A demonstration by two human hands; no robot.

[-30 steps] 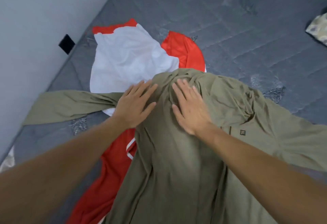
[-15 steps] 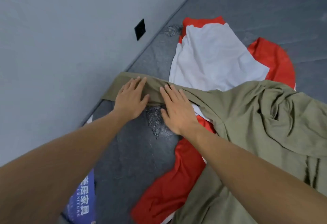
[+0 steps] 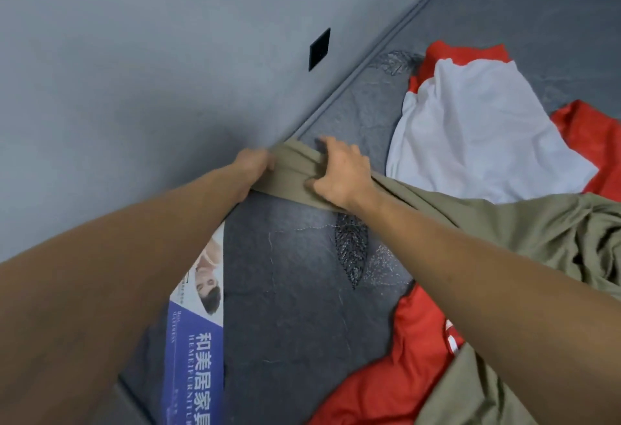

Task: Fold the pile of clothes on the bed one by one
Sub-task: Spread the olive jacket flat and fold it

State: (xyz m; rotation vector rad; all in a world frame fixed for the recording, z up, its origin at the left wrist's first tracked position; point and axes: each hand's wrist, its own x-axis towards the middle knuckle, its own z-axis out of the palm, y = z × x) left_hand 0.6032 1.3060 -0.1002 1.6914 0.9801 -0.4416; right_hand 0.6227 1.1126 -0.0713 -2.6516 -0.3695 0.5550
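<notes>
We reach both bare forearms out over the bed toward its edge by the grey wall. Our left arm runs in from the lower left, and the left hand sits at the very end of the olive shirt's sleeve, right at the mattress edge. Its fingers curl over the cuff and pinch it; the fingertips are hidden behind the cloth. Our right arm comes in from the lower right, and the right hand lies just beside the left, palm down on the same sleeve. Its fingers are bent and bunch the cloth, with the thumb tucked under the near edge, so the sleeve is gripped between thumb and fingers. The sleeve is stretched between the 2 hands and wrinkled into folds there.

The olive shirt trails from the sleeve to the right, its body crumpled at the right edge and running down to the lower right corner. We count 3 garments: the olive shirt, a white one lying beyond it, and a red one that lies partly under both. We count 2 hands, both on 1 sleeve.

1 printed label with blue and white panels lies at the mattress side, and 1 black square plate sits on the wall
</notes>
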